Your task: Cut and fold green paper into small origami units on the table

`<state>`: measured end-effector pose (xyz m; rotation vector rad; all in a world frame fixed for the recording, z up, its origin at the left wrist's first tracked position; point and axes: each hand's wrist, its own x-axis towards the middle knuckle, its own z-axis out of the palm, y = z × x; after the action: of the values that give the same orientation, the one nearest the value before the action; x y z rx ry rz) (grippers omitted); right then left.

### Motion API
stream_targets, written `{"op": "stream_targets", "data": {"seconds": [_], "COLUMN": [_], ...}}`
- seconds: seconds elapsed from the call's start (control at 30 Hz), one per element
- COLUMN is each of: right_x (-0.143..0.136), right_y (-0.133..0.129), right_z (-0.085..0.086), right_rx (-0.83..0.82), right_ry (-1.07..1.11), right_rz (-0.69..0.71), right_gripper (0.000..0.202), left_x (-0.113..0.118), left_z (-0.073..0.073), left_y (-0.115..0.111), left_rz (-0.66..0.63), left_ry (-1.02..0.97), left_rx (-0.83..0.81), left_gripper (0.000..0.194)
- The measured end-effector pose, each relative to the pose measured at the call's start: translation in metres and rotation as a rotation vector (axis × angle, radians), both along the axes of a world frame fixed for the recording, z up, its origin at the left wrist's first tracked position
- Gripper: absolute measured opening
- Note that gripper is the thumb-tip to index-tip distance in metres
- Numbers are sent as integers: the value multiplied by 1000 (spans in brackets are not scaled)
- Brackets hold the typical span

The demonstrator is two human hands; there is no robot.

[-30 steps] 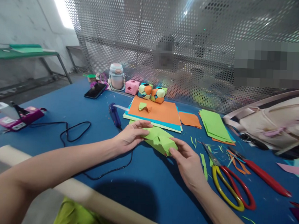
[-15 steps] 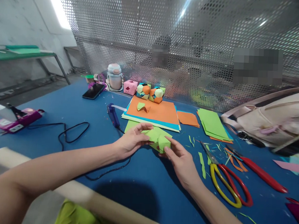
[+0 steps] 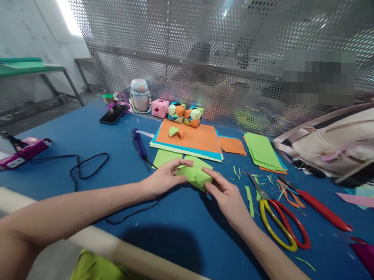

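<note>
Lime-green folded paper piece (image 3: 200, 178), head view: at centre of the blue counter (image 3: 168, 219), between the hands. Left hand (image 3: 162, 182) has fingers and thumb on its 9 o'clock end, grip loose; right hand (image 3: 230, 199) pinches the 3 o'clock end. Two-ended hold probably steadies the folds. Red-and-yellow-handled metal scissors (image 3: 268, 199) at 4 o'clock, likely for right-side reach. Blue plastic glue gun (image 3: 139, 143) at 10, nozzle over the paper stack's edge, maybe to keep its tip off the counter. Containers: pale lidded bottle (image 3: 139, 97) at 11, closed; beige fabric bag (image 3: 345, 134) at 2. Contents of both: can't tell.
</note>
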<state>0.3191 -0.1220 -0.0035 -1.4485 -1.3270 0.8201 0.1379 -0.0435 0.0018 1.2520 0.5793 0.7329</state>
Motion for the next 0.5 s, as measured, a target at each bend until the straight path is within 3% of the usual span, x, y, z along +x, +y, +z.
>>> {"op": "stream_targets", "data": {"seconds": [0.2,0.37,0.5], "right_x": [0,-4,-10], "right_y": [0,-3,-9], "right_z": [0,0,3], "right_rx": [96,201,295], "right_ry": [-50,-125,-208], "right_rz": [-1,7,31], "right_gripper": [32,25,22], "left_x": [-1,-1,-1], "left_z": [-7,-4,-2], "left_y": [-2,-8,-14], "left_rz": [-9,10,61], "left_ry": [110,239,286], "left_rx": [239,470,552], "left_gripper": [35,49,46]}}
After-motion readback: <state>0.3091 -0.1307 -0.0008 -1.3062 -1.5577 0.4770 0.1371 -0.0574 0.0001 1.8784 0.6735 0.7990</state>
